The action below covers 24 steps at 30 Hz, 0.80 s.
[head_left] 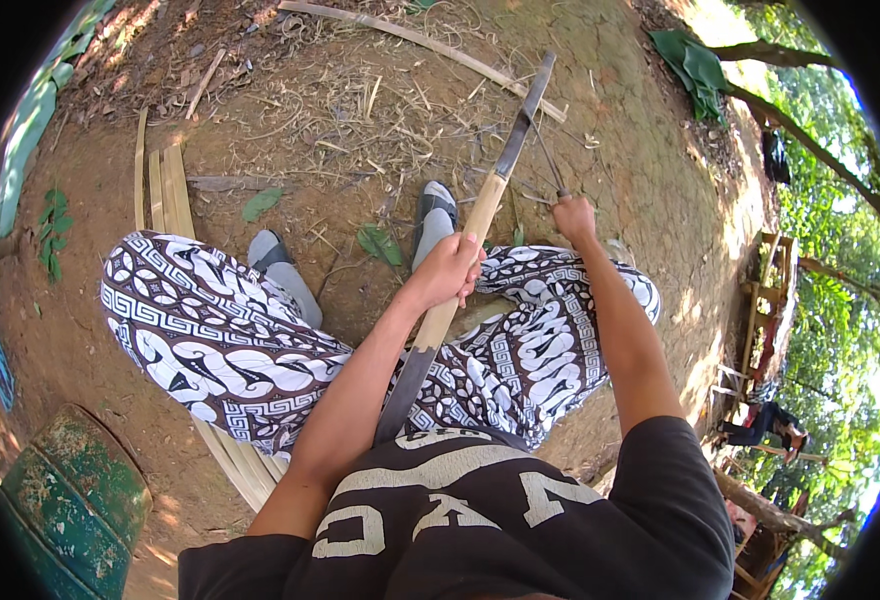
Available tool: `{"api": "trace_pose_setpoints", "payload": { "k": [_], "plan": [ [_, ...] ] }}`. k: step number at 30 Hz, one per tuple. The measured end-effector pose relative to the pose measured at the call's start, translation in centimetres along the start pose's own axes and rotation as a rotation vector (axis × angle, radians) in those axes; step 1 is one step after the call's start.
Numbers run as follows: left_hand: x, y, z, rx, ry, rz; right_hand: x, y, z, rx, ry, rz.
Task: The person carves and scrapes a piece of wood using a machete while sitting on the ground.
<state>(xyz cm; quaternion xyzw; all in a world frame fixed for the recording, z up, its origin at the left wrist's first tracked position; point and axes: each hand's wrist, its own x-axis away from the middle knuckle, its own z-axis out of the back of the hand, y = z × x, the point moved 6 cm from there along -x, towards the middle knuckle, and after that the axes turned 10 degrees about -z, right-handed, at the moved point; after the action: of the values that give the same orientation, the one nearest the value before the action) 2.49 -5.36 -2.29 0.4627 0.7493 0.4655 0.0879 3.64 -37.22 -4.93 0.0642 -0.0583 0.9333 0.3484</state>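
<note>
The left grip (447,270) is wrapped firmly around the pale middle of one long bamboo strip (484,206), while the right grip (573,217) is closed about the handle of one knife (550,160), its narrow blade reaching the strip's dark far section; whether the edge actually touches cannot be told. The strip lies between the person's legs, its long axis running from the torso outward and leaning right, the far tip pointing up and right, dark at both ends. One curved pale slat (410,35) lies on the ground (620,150) beyond, passing behind that tip. Two feet in grey socks and two loose green leaves, one leaf (263,204) near the left foot (278,262), are also visible
</note>
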Motion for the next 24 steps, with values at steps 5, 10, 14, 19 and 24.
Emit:
{"api": "trace_pose_setpoints", "payload": {
  "k": [5, 10, 14, 19, 24],
  "plan": [
    [-0.2, -0.1, 0.8, 0.029, 0.015, -0.009, 4.9, -5.7, 2.4, -0.052, -0.239, 0.075],
    [0.0, -0.1, 0.6, 0.001, 0.022, 0.007, 8.5, -9.0, 4.4, 0.062, -0.329, 0.26],
    [0.1, -0.1, 0.1, -0.038, 0.01, -0.005, 8.6, -8.5, 3.7, 0.046, -0.367, 0.244],
    [0.2, -1.0, 0.5, -0.091, 0.035, 0.012, 8.1, -8.1, 1.2, 0.039, -0.447, 0.218],
    [0.3, -1.8, 1.1, -0.184, 0.083, 0.01, 7.5, -8.2, -1.1, 0.047, -0.432, 0.284]
  ]
}}
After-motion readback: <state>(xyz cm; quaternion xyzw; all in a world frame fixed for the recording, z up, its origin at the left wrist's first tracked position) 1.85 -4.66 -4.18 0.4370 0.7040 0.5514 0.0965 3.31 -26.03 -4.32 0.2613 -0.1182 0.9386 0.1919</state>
